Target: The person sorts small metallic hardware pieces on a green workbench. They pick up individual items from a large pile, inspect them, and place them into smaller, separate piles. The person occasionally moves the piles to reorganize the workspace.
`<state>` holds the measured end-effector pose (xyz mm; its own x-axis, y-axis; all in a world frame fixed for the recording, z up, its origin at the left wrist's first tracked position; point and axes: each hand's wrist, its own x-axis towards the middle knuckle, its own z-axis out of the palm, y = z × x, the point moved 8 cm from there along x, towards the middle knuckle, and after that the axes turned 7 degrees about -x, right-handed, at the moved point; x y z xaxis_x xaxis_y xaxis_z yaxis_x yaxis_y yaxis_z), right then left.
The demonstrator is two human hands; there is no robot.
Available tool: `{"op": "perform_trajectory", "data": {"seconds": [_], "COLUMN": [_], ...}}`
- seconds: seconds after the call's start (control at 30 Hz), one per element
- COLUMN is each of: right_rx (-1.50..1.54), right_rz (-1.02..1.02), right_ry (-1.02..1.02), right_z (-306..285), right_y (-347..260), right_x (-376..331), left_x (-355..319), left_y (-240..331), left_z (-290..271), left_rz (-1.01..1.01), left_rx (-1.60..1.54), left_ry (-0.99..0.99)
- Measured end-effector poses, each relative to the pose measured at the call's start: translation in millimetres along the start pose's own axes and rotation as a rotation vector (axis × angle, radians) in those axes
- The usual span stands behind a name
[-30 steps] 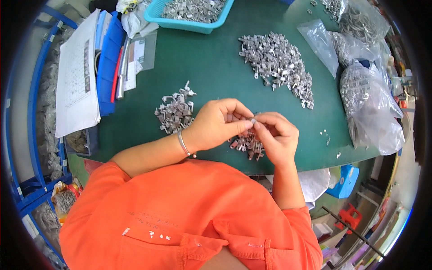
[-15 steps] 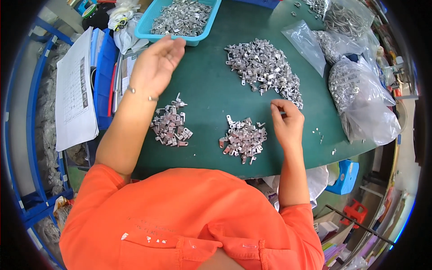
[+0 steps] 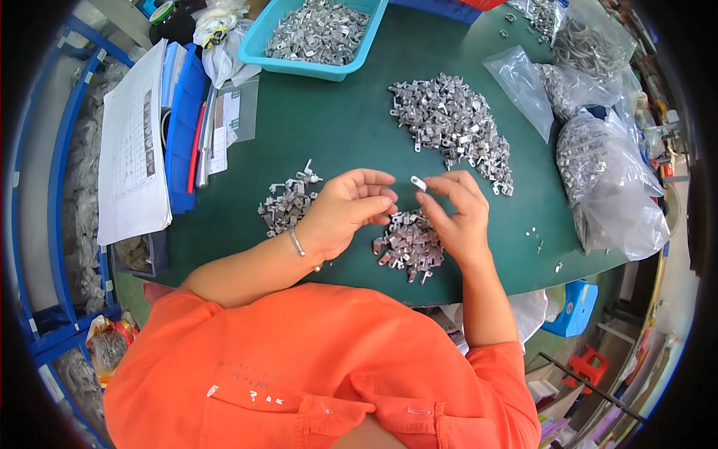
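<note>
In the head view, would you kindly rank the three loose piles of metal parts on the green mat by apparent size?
1. Far pile, clearly largest.
2. Pile under the hands and left pile: look alike; the right hand hides part of the first, so unranked.

We see a dark green worktop [image 3: 336, 142] strewn with silver-grey metal brackets: a large pile [image 3: 452, 127], a small pile [image 3: 284, 203] and another small pile [image 3: 407, 243] share the same dull metallic shine. The small metal piece [image 3: 418, 182] pinched in the right hand [image 3: 456, 213] gleams pale silver. A turquoise plastic tray [image 3: 314, 45] carries more grey brackets. The clear plastic bags [image 3: 606, 179] look milky white over grey contents. We note a blue folder [image 3: 182, 135], a white printed sheet [image 3: 134, 150] lined with black rows, a red pen [image 3: 197, 148], a bright orange shirt [image 3: 314, 367], a thin silver bracelet [image 3: 297, 243] and a blue stool [image 3: 572, 308].
</note>
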<state>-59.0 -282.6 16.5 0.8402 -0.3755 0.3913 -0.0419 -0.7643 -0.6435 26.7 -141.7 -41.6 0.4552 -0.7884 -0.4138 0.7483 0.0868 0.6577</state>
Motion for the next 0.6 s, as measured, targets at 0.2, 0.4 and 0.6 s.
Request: {"op": "perform_trajectory", "data": {"seconds": [0.2, 0.4, 0.6], "right_rx": [0.027, 0.185, 0.13], "right_rz": [-0.105, 0.058, -0.205], "right_ry": [0.06, 0.005, 0.027], "right_z": [-6, -7, -3], "right_y": [-29, -33, -53], "right_x": [-16, -22, -24], "left_x": [2, -5, -24], "left_y": [-4, 3, 23], "left_z": [14, 19, 13], "left_rz": [-0.045, 0.001, 0.413], "left_rx": [-0.071, 0.144, 0.475], "left_ry": [-0.103, -0.11, -0.174]}}
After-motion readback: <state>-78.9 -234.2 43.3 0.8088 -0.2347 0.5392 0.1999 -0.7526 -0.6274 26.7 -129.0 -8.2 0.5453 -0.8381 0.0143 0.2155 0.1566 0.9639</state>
